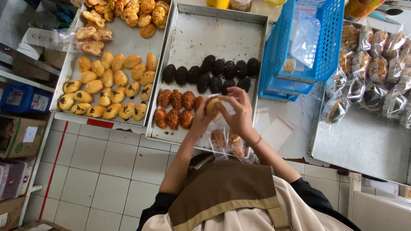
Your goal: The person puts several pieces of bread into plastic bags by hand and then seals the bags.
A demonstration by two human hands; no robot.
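Both hands meet over the near edge of the middle metal tray (214,30). The left hand (201,122) cups a round golden bun (212,107) from below, fingers closed on it, while the right hand (240,112) pinches a clear plastic bag (227,99) around the bun's top (whether the bun is fully inside the bag cannot be told). Just below the hands lie bagged pastries (227,141), touching the tray's front rim. On the tray, 2 rows of dark buns (209,70) sit behind 2 short rows of reddish-brown crumbed buns (175,109). The left tray (124,45) carries yellow oval buns (107,87). A blue plastic basket (299,47) stands to the right, and wrapped pastries (372,68) crowd another tray beyond it.
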